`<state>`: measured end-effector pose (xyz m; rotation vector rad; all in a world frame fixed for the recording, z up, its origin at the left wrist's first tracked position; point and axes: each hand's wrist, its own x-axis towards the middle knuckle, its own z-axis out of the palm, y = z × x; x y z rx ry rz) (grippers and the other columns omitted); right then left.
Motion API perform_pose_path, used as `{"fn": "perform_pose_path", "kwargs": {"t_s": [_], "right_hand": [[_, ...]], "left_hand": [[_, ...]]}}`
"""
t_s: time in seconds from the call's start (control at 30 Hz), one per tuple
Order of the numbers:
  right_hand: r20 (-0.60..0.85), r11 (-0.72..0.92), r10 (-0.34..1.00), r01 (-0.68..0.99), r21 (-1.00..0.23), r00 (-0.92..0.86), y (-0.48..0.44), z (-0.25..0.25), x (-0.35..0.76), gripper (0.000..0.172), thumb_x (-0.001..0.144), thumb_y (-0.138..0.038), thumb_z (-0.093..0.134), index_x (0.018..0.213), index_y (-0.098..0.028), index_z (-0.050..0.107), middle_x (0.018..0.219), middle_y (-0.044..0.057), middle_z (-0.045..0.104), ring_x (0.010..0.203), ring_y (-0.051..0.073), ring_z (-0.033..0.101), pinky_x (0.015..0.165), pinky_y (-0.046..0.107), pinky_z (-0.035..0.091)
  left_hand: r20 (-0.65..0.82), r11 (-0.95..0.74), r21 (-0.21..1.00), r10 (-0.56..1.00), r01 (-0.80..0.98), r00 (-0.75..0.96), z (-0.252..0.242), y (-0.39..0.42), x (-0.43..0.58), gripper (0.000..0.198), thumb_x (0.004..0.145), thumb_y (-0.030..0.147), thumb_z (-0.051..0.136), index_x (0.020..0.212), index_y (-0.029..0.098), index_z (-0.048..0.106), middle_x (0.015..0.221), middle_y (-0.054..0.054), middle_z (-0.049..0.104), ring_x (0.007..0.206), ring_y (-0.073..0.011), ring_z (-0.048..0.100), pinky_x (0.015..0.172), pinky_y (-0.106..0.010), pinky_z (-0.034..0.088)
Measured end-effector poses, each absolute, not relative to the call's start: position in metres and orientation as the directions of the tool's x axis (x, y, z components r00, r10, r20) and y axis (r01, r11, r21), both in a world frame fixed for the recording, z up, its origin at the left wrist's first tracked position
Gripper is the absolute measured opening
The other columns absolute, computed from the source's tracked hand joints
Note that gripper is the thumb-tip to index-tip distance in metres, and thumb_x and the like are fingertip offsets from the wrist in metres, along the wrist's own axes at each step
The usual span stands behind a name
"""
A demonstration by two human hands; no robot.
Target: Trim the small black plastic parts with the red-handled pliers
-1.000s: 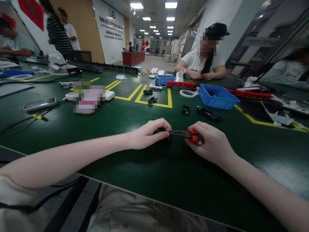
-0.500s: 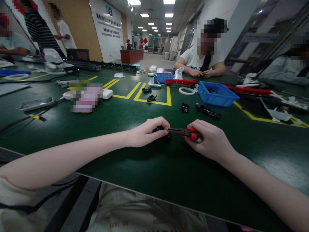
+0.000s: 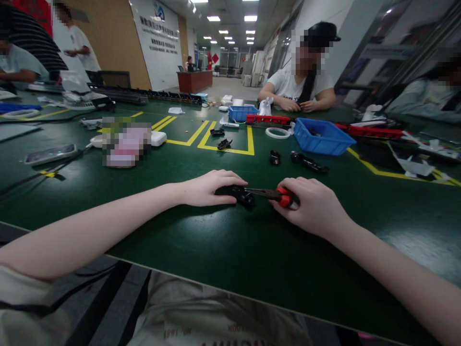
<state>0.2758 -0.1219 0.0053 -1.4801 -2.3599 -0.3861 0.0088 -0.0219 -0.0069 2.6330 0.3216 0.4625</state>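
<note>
My right hand [image 3: 315, 204] is wrapped round the red grips of a pair of long-nose pliers [image 3: 268, 193]. The pliers' thin jaws point left and meet a small black plastic part [image 3: 245, 197]; I cannot tell whether they grip it. My left hand [image 3: 207, 187] has its thumb and fingers around the left side of this part, low over the green table [image 3: 201, 254]. The fingers cover some of the part.
Several black parts lie beyond my hands, among them a long one [image 3: 309, 162] and a short one [image 3: 274, 157]. Behind stand a blue bin [image 3: 324, 139] and a white ring [image 3: 278, 132]. A phone [image 3: 50, 154] and cables lie left. A person [image 3: 302, 86] sits opposite.
My left thumb and fingertips have drawn back leftward from the pliers' tip and spread around the black part, which now shows more. The pliers have shifted slightly left.
</note>
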Motion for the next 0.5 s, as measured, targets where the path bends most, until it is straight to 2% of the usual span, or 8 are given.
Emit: {"fn": "perform_pose_path", "kwargs": {"t_s": [0.13, 0.27, 0.5], "right_hand": [[0.406, 0.443, 0.816, 0.896, 0.022, -0.412, -0.122, 0.006, 0.275, 0.031, 0.084, -0.051, 0.059, 0.081, -0.02, 0.057, 0.073, 0.005, 0.062, 0.068, 0.019, 0.055, 0.056, 0.029, 0.039], [0.39, 0.476, 0.811, 0.88, -0.003, -0.437, -0.122, 0.006, 0.278, 0.041, 0.084, -0.059, 0.057, 0.083, -0.018, 0.058, 0.08, 0.007, 0.062, 0.068, 0.018, 0.055, 0.057, 0.029, 0.041], [0.393, 0.525, 0.779, 0.851, 0.016, -0.489, -0.122, 0.005, 0.281, 0.04, 0.093, -0.052, 0.044, 0.087, -0.017, 0.061, 0.084, 0.009, 0.06, 0.069, 0.018, 0.054, 0.06, 0.03, 0.042]], "left_hand": [[0.317, -0.883, 0.456, 0.276, 0.109, 0.908, -0.007, -0.025, 0.013, 0.027, 0.092, 0.023, 0.058, 0.116, 0.014, 0.064, 0.12, -0.012, 0.062, 0.111, -0.0211, 0.058, 0.098, -0.036, 0.044], [0.316, -0.847, 0.52, 0.314, 0.114, 0.895, -0.006, -0.031, 0.012, 0.018, 0.089, 0.023, 0.062, 0.105, 0.015, 0.067, 0.116, -0.01, 0.062, 0.106, -0.0191, 0.06, 0.095, -0.034, 0.047], [0.232, -0.77, 0.605, 0.414, 0.203, 0.88, -0.002, -0.045, 0.015, 0.015, 0.086, 0.027, 0.066, 0.097, 0.017, 0.069, 0.111, -0.007, 0.06, 0.104, -0.02, 0.059, 0.093, -0.036, 0.047]]}}
